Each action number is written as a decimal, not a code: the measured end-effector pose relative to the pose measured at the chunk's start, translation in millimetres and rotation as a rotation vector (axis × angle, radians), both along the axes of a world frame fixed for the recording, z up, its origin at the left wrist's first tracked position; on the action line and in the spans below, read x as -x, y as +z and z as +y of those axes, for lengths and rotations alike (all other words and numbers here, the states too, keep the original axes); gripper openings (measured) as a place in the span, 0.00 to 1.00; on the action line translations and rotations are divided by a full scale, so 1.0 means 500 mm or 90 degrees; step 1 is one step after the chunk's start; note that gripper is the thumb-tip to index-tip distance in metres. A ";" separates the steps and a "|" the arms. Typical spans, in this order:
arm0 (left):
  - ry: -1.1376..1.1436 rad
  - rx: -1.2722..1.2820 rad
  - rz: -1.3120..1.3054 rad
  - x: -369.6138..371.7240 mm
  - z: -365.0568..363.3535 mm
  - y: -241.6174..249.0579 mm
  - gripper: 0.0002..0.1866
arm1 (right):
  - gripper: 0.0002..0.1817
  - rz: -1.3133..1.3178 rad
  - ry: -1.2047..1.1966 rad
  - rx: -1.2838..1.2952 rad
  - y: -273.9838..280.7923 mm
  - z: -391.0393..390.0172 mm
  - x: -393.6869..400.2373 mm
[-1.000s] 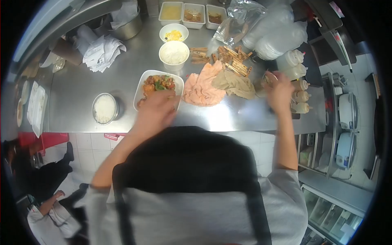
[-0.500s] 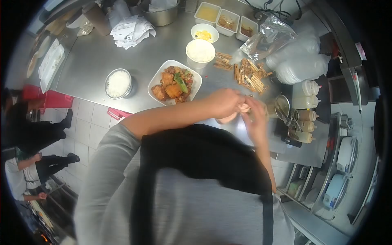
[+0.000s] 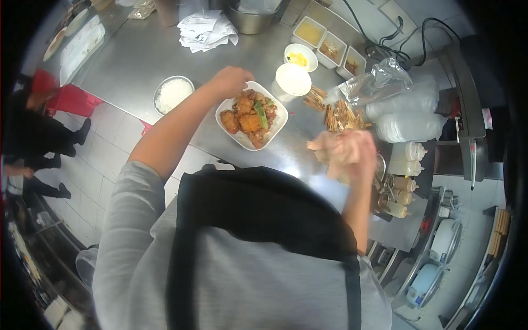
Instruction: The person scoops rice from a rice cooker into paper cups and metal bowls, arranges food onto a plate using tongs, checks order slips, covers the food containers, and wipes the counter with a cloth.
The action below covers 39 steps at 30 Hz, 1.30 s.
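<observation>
My left hand (image 3: 231,81) is at the far-left corner of the white square bowl (image 3: 279,131), its fingers curled at the rim. Brown fried pieces (image 3: 252,122) and a green vegetable piece (image 3: 260,113) fill this bowl. To the right, my right hand (image 3: 355,153) is smeared by motion. It is raised over the counter, close to the pile of wooden clothespins (image 3: 344,116). A pale pinkish-tan shape shows at its fingers, too blurred to name. Left of the square bowl stands a round bowl of white rice (image 3: 174,95); right of it, a tall white tub (image 3: 292,81).
Receipts (image 3: 208,30) lie at the back. A small egg-coloured dish (image 3: 300,57) and several food trays (image 3: 309,32) stand behind the tub. Foil (image 3: 379,82), stacked clear lids (image 3: 412,127) and squeeze bottles (image 3: 408,166) line the right. Other people's legs (image 3: 52,135) show at far left.
My hands were together right of the square bowl. Now they are apart: the left has moved left to the bowl's rim, the right stays at the right. The view has turned slightly.
</observation>
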<state>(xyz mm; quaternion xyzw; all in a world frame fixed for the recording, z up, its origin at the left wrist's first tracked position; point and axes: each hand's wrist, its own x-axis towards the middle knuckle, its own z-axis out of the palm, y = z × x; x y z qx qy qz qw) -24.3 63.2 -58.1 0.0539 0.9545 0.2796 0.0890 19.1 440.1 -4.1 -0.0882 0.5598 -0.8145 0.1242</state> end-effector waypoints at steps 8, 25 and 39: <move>-0.111 0.021 0.064 0.004 0.043 -0.016 0.13 | 0.12 0.529 0.069 -0.626 -0.108 -0.197 0.056; -0.111 0.009 0.084 0.004 0.042 -0.031 0.13 | 0.17 0.797 0.136 -0.750 -0.141 -0.224 0.018; -0.065 0.002 0.083 -0.019 0.038 -0.030 0.13 | 0.11 0.105 0.336 -0.697 -0.049 -0.199 0.046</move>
